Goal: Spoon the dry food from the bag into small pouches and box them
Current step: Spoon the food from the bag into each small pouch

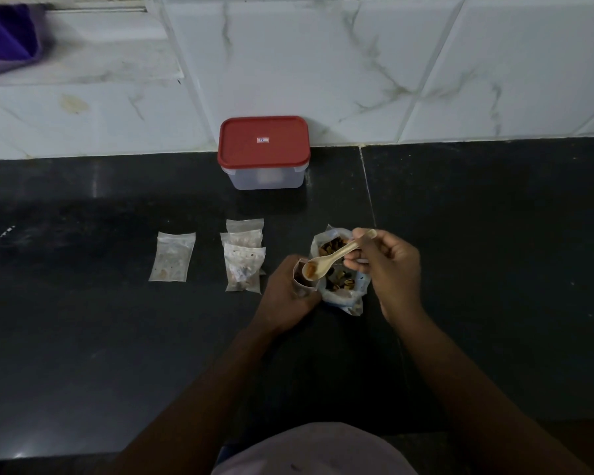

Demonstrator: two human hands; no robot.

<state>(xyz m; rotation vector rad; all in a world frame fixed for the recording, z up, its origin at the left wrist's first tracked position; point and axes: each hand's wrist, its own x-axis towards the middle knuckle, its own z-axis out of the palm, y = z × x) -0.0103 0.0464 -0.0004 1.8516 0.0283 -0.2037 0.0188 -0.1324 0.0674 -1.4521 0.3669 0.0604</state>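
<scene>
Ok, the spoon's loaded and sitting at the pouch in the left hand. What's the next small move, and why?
Probably tip the spoon so its load slides into the small pouch. The right hand holds the spoon with orange-brown food in its bowl right at the pouch's open mouth, and the left hand grips that pouch upright beside the bag.

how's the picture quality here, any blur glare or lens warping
Head view: dim overall, the black counter nearly swallows detail, with a faint sheen at left; the purple cloth in the corner is smeared; wall tile joints bow from the wide lens; the spoon is fairly sharp.
</scene>
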